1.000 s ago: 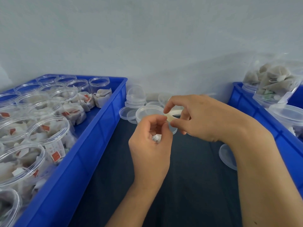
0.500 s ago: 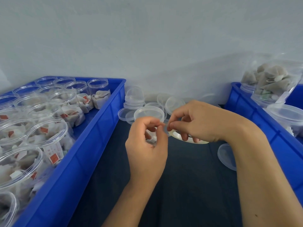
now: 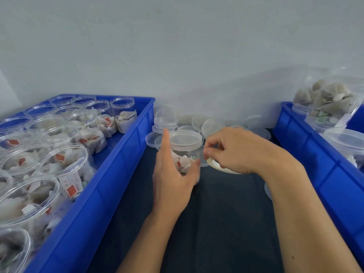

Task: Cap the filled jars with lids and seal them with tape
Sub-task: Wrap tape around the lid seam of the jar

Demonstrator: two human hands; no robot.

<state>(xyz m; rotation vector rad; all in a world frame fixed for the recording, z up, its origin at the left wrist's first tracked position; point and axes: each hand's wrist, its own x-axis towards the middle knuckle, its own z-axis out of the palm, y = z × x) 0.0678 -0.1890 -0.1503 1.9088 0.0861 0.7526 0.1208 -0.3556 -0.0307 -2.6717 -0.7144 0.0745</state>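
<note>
Left crate [image 3: 110, 186]: blue, packed with open filled jars [image 3: 65, 166], none capped.
Left hand [image 3: 173, 174]: fingers straight and spread, cupping the jar's left side, thumb at its base.
Jar in work [image 3: 186, 152]: upright on the dark surface [image 3: 216, 223], lid [image 3: 185, 137] already on.
Right hand [image 3: 234, 150]: fingertips pinched at the jar's right wall, likely on a clear tape end; tape itself not discernible.
Tape roll [image 3: 218, 167]: under the right hand, just beside the jar.
Technique: judged best to steady the jar and press tape across the lid seam.
Clearance: spare lids [image 3: 165, 123] close behind; right crate [image 3: 319, 164] wall near the forearm; open surface toward the viewer.
</note>
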